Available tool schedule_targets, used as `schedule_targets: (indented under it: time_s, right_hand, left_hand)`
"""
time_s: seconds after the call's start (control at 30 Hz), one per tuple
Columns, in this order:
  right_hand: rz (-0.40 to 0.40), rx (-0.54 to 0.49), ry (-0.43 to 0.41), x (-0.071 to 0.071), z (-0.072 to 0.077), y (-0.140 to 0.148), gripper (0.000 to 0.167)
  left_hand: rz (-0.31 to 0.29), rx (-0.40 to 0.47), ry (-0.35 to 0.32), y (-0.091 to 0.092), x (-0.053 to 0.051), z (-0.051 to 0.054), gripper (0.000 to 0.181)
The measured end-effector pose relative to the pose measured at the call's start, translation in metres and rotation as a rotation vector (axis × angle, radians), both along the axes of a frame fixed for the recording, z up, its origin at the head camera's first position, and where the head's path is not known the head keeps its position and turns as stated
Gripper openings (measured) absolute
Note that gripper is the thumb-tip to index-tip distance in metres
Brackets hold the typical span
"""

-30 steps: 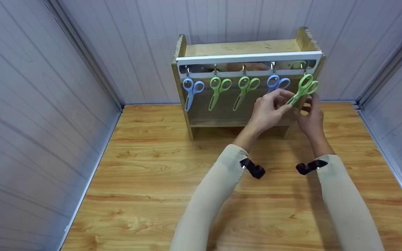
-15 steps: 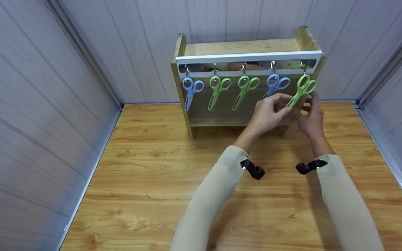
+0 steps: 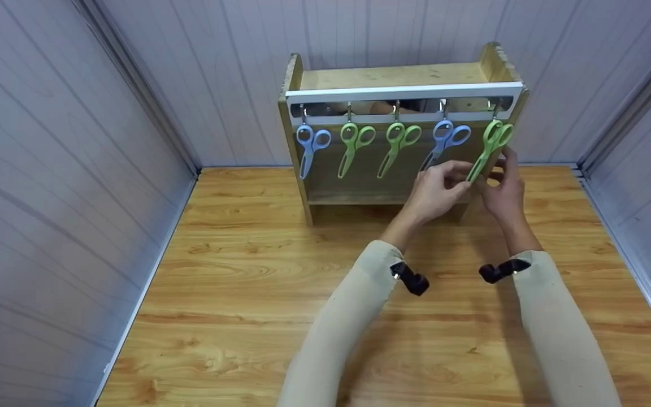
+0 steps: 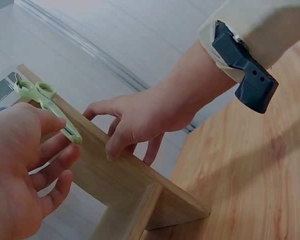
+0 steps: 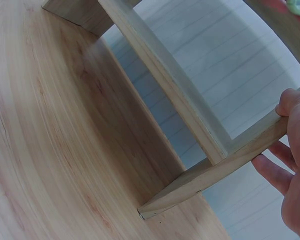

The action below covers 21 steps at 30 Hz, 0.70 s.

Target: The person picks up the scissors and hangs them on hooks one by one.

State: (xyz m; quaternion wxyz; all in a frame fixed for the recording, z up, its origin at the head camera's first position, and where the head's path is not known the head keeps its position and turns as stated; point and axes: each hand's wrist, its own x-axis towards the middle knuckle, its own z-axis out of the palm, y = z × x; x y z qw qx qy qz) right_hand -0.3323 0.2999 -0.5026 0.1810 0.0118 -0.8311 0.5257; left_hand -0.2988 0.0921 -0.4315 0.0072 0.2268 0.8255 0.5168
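Green scissors (image 3: 490,148) hang by a finger loop from the rightmost hook of a wooden shelf (image 3: 393,76). My left hand (image 3: 434,186) is at their lower end, thumb and fingers about the blade tip; the left wrist view shows the thumb against the scissors (image 4: 51,107). With my right hand (image 3: 504,192) I grip the shelf's right side panel, thumb on the inner side and fingers on the outer, as the right wrist view shows on the panel (image 5: 225,165). Blue scissors (image 3: 443,141) hang just left, their tip close to my left hand.
Farther left hang blue scissors (image 3: 309,147) and two green ones, including the middle green scissors (image 3: 398,146), each on a hook of the white-edged rail (image 3: 404,92). The shelf stands on a wood-grain surface (image 3: 235,282) before panelled walls (image 3: 235,85).
The green scissors on the right have turned to hang steeper, their tip lower. My left hand has moved slightly down; my right hand stays on the panel.
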Motion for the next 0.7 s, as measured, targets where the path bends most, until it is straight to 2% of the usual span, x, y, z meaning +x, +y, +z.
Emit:
schedule_targets:
  time_s: [0.27,0.5,0.7]
  right_hand:
    - [0.007,-0.001,-0.037,0.0012,0.0038,-0.0015,0.080]
    - [-0.001,0.009,-0.011,0.0010,0.0028,-0.0022,0.079]
    - [-0.008,0.007,0.009,0.0014,0.0013,-0.0034,0.079]
  left_hand:
    - [-0.005,0.025,-0.036,0.0006,-0.0017,-0.0028,0.042]
    - [-0.024,0.052,-0.049,-0.0008,-0.0042,-0.0063,0.051]
    - [-0.036,0.037,-0.043,-0.0028,-0.0047,-0.0093,0.056]
